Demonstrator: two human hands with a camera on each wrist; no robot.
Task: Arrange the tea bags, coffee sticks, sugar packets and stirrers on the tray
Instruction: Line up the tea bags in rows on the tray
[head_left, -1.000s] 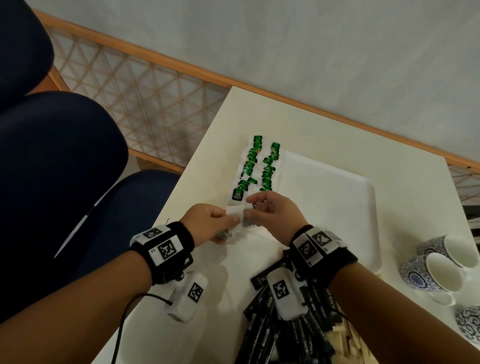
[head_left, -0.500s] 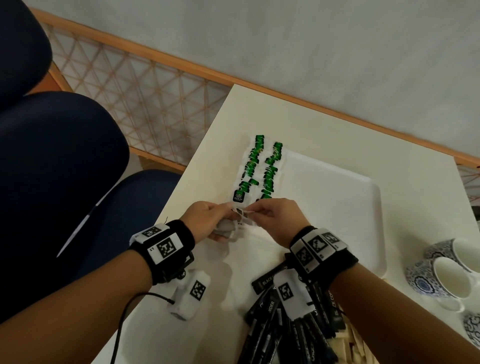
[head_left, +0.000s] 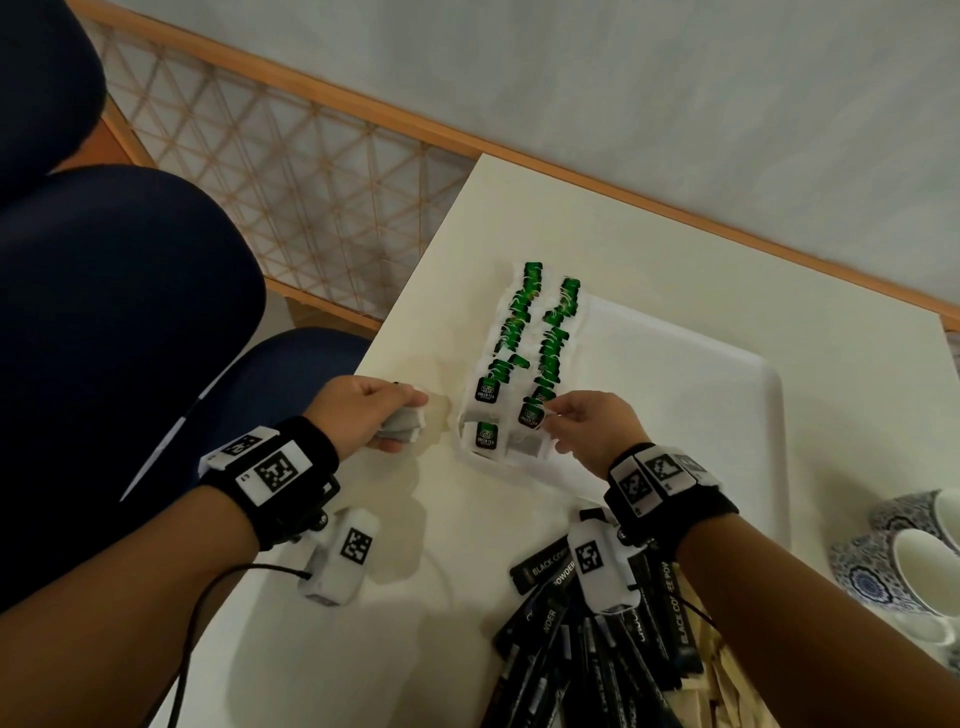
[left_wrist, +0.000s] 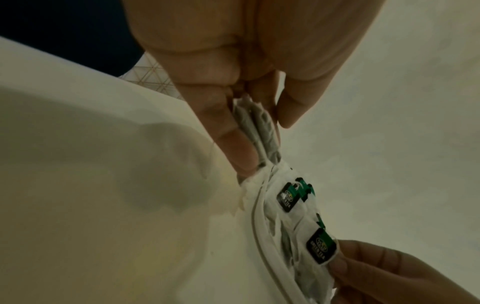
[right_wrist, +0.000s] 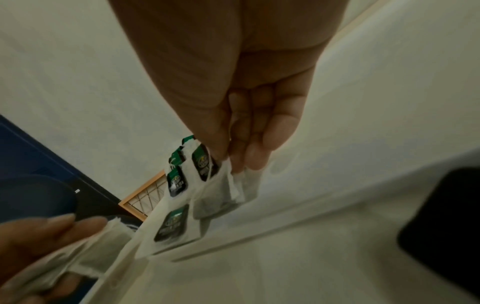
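Note:
Two rows of white tea bags with green tags (head_left: 535, 343) lie along the left side of the white tray (head_left: 727, 395). My right hand (head_left: 550, 415) pinches a tea bag (head_left: 527, 441) by its top edge at the near end of the right row; in the right wrist view, the thumb and fingers (right_wrist: 249, 156) close on the bag's paper (right_wrist: 231, 185). My left hand (head_left: 410, 415) hovers over the table left of the tray and grips a small stack of tea bags (left_wrist: 257, 131) between thumb and fingers.
A heap of black coffee sticks (head_left: 597, 649) lies at the near table edge under my right wrist, with wooden stirrers (head_left: 727, 691) beside it. Patterned cups (head_left: 909, 561) stand at the right. Blue chairs (head_left: 130, 312) are off the table's left edge.
My hands were together at the tray's near left corner and have parted. The left drew back left with the stack, and the right carried one tea bag onto the right row's near end.

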